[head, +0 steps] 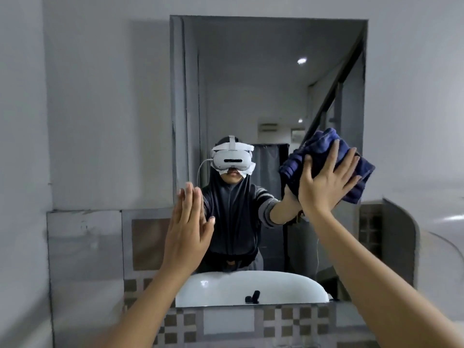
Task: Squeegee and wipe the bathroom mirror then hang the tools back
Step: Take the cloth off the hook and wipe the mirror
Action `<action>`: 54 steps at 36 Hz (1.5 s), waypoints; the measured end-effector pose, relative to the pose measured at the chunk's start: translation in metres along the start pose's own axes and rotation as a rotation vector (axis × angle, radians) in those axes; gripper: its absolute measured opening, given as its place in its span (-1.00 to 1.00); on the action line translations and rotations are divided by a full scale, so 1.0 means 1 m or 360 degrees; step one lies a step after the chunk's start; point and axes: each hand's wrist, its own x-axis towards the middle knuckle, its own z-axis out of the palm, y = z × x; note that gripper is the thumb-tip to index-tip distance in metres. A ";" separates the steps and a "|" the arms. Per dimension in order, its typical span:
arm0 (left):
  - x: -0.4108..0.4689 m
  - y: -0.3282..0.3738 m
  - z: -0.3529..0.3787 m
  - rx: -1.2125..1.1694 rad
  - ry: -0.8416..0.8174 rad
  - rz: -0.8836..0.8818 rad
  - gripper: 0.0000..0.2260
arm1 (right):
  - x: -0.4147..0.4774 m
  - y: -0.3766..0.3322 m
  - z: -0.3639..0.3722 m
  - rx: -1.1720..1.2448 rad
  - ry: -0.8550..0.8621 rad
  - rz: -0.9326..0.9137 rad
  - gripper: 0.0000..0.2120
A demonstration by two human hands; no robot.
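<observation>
Right hand is spread flat, palm pressing a bunched dark blue cloth against the mirror out around 3 o'clock near its right edge; a flat palm probably spreads the pressure for wiping. Left hand is wide and empty, fingers straight, at the glass's lower-left edge around 8 o'clock, maybe to steady the body, though I can't tell if it's touching. The white sink reflects at 6 o'clock. No squeegee in sight.
</observation>
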 end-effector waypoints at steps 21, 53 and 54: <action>-0.081 -0.003 0.035 -0.0076 0.0023 -0.0181 -0.37 | -0.061 -0.040 0.029 -0.0592 -0.0642 -0.2391 -0.43; 0.091 -0.036 -0.057 0.0328 0.0152 0.0453 -0.43 | -0.172 -0.052 0.057 -0.0162 -0.0369 -0.1011 -0.44; 0.091 -0.036 -0.057 0.0329 0.0153 0.0448 -0.42 | -0.178 -0.047 0.056 -0.0199 -0.0412 -0.1202 -0.45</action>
